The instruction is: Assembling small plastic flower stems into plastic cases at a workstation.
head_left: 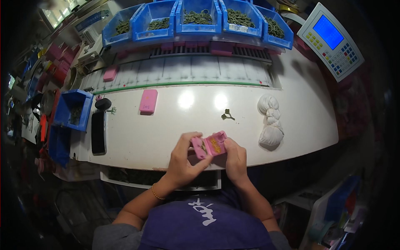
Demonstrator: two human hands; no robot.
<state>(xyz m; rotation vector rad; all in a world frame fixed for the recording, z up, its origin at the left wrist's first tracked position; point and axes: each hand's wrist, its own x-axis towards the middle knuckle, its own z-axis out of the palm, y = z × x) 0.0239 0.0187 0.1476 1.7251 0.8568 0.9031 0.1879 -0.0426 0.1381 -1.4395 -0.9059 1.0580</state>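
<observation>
Just above the table's near edge, both hands hold a pink rubber mold (213, 148) spread open like a book. My left hand (181, 161) grips the left half between thumb and fingers, where a thin dark green piece (203, 146) lies. On the right, my right hand (236, 161) has its fingers on the other half, which shows yellowish marks (215, 145) on its inner face. A branched green wax-like piece (227, 115) lies on the table beyond the hands. Farther left rests a closed pink mold block (148, 101).
Several blue bins (198, 28) of green pieces line the back, above a lined white strip (179, 71). A knotted white cloth bundle (271, 121) lies right. At left are a black phone (98, 132) and blue bins (74, 108). A keypad panel (331, 41) stands back right.
</observation>
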